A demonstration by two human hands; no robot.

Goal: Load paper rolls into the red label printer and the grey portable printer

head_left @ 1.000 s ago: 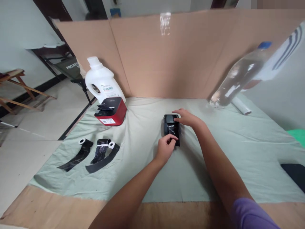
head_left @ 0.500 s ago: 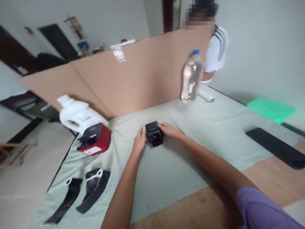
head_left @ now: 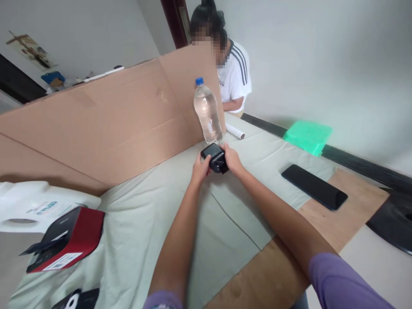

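A small black boxy device with a greyish panel on top (head_left: 215,155) is held between my two hands, close to the base of a clear bottle with a blue cap (head_left: 207,113). My left hand (head_left: 200,168) grips its left side, thumb on the near edge. On the right side, the fingers of my right hand (head_left: 232,159) are closed round the device. What the panel shows is too small to read, and my fingers partly cover the sides. A thin dark line (head_left: 236,224) runs over the cloth below the device.
Cardboard (head_left: 128,124) stands along the back. A white jug (head_left: 41,206) and a red-black box (head_left: 83,234) lie left, with a black strip on a white roll (head_left: 75,298) below. To the right are a black phone-like slab (head_left: 313,186), a white tube (head_left: 235,131) and a person (head_left: 236,73).
My view has swung to the right. Both hands and the device are now nearer the bottle, and the device has turned a little. The thin dark line has come into view.
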